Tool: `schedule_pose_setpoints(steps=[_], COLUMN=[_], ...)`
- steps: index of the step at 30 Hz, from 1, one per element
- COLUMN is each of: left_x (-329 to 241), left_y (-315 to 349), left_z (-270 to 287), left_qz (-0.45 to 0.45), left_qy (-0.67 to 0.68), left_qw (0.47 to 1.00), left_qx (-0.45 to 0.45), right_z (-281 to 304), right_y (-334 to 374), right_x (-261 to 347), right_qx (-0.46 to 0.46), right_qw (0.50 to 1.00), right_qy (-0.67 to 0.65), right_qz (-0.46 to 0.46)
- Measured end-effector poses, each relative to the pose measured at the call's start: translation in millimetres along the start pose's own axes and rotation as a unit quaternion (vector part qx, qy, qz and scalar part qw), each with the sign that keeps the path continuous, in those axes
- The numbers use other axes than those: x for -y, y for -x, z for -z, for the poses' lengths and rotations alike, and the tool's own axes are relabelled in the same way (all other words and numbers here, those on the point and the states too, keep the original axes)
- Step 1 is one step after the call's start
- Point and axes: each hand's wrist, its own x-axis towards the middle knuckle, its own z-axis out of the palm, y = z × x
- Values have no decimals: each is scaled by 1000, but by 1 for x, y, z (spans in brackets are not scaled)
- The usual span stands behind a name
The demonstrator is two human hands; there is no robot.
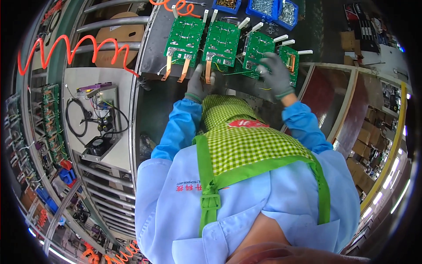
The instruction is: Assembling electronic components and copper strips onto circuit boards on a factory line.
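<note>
Several green circuit boards lie in a row on the dark bench, with white posts at their far ends and copper strips at some near ends. My left hand, in a grey glove, is closed around the copper strip at the near edge of the second board. My right hand, gloved too, bends its fingers over the third board. Its fingertips are drawn together; whatever is between them is too small to make out. A fourth board is partly covered by that hand.
Blue bins of small metal hardware stand at the bench's far side. An orange coiled hose stretches across the left. A wired unit with a fan sits on a pale panel over metal rollers. A metal frame stands to my right.
</note>
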Motion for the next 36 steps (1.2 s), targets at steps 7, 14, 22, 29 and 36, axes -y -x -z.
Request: schedule_pose_setpoints(steps=[7, 14, 22, 29, 36], left_x=[62, 84, 88, 83, 77], left_y=[18, 36, -5, -34, -52], left_z=[79, -10, -38, -36, -15], left_qz=[-21, -1, -105, -124, -58], left_qy=[-54, -200, -204, -47, 120], left_qw=[998, 978, 973, 991, 989], left_qx=[-23, 65, 31, -15, 60], right_z=[44, 56, 70, 84, 27], right_y=[31, 21, 27, 14, 29], right_x=[-115, -119, -114, -80, -27], right_qx=[95, 97, 46, -48, 185], right_qw=[970, 973, 988, 989, 924], right_qy=[205, 201, 117, 67, -324], right_qz=[-90, 65, 92, 121, -88])
